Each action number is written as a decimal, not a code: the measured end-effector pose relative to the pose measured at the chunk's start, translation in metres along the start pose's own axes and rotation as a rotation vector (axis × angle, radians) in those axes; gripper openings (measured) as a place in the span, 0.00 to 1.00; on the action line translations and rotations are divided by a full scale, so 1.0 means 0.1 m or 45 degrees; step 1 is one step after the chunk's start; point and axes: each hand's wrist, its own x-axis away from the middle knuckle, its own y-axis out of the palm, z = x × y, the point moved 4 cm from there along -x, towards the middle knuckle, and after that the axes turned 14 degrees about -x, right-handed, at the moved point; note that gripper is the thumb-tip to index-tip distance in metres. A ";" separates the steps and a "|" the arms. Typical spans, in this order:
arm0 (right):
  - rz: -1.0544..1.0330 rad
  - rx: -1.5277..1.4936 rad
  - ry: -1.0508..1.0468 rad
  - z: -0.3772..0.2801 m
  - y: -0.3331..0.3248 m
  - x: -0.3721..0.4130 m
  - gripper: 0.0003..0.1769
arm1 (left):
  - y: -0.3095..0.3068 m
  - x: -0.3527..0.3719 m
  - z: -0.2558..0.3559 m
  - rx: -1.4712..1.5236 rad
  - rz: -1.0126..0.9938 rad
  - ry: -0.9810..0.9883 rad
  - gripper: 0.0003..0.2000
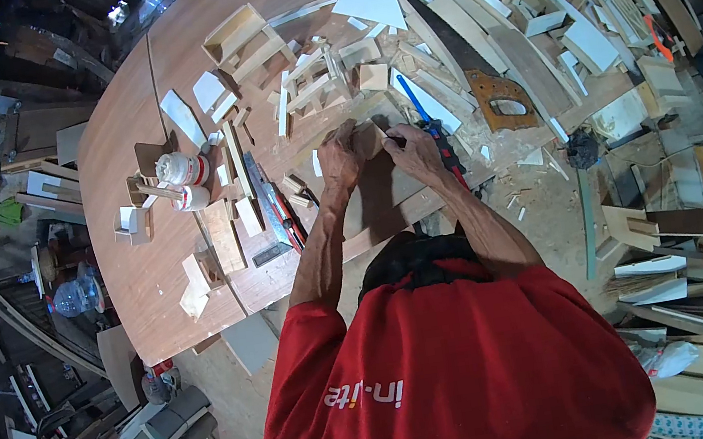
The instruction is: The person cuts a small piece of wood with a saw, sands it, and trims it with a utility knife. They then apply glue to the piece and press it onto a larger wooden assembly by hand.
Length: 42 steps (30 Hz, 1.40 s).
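My left hand point(342, 162) is closed at the near side of the table, its fingers on the edge of a small light wooden piece point(370, 140). On the other side of that piece is my right hand point(416, 155), its thumb and fingers pinched together. A small dark thing shows at the right fingertips, too small to name. The piece lies between both hands, partly covered by fingers. Right beside my right hand lies a long blue and red tool point(424, 110). Left of my left wrist are a red-handled tool point(284, 220) and small wood blocks point(298, 189).
A handsaw point(501, 100) with a wooden handle lies at the right. White plastic containers point(181, 169) stand on the left of the brown table point(135, 277). Small wooden frames point(316, 82) and offcuts crowd the far side; more scrap wood point(590, 33) is piled at right.
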 end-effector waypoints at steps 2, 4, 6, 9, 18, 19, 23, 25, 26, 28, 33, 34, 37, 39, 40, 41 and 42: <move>-0.007 -0.019 0.022 -0.02 -0.01 0.00 0.14 | 0.00 0.00 0.01 -0.004 -0.002 -0.008 0.18; -0.016 -0.037 0.045 0.00 -0.01 0.01 0.14 | 0.01 0.01 0.00 0.013 0.038 -0.011 0.16; -0.003 -0.038 -0.013 0.00 0.00 0.00 0.14 | 0.03 0.01 -0.03 0.002 0.005 -0.031 0.16; 0.004 -0.041 0.012 0.02 0.00 0.00 0.13 | 0.04 0.01 -0.02 0.008 0.001 -0.029 0.16; 0.026 0.267 0.248 -0.23 -0.03 -0.19 0.22 | -0.08 -0.01 0.07 -0.043 0.012 0.080 0.19; 0.021 0.269 0.247 -0.20 -0.01 -0.26 0.22 | -0.08 -0.01 0.07 -0.033 0.002 0.070 0.20; -0.096 0.281 0.256 -0.33 0.03 -0.40 0.24 | 0.05 0.01 -0.05 0.042 0.051 -0.011 0.22; -0.118 0.279 0.299 -0.28 0.05 -0.42 0.24 | 0.07 0.01 -0.07 0.018 0.036 -0.019 0.22; -0.130 0.330 0.328 -0.13 0.10 -0.47 0.27 | 0.07 0.01 -0.08 0.018 0.038 -0.023 0.22; -0.145 0.383 0.359 -0.03 0.14 -0.51 0.30 | 0.08 0.01 -0.10 0.186 -0.043 -0.079 0.26; -0.209 0.444 0.225 -0.18 0.10 -0.48 0.34 | -0.04 0.17 -0.13 0.443 0.026 -0.125 0.31; -0.209 0.443 0.231 -0.16 0.10 -0.47 0.34 | -0.06 0.21 -0.17 0.541 0.043 -0.135 0.31; -0.163 0.372 0.362 -0.04 0.12 -0.51 0.34 | -0.04 0.32 -0.29 0.634 0.013 -0.288 0.32; -0.190 0.447 0.317 -0.04 0.13 -0.52 0.34 | -0.02 0.34 -0.30 0.708 0.013 -0.350 0.30; -0.191 0.445 0.317 -0.06 0.13 -0.51 0.34 | -0.04 0.30 -0.30 0.632 0.040 -0.319 0.25; -0.204 0.440 0.342 -0.07 0.12 -0.50 0.34 | -0.05 0.27 -0.30 0.557 0.065 -0.289 0.21; -0.216 0.437 0.365 -0.08 0.11 -0.49 0.34 | -0.09 0.21 -0.27 0.556 0.065 -0.289 0.21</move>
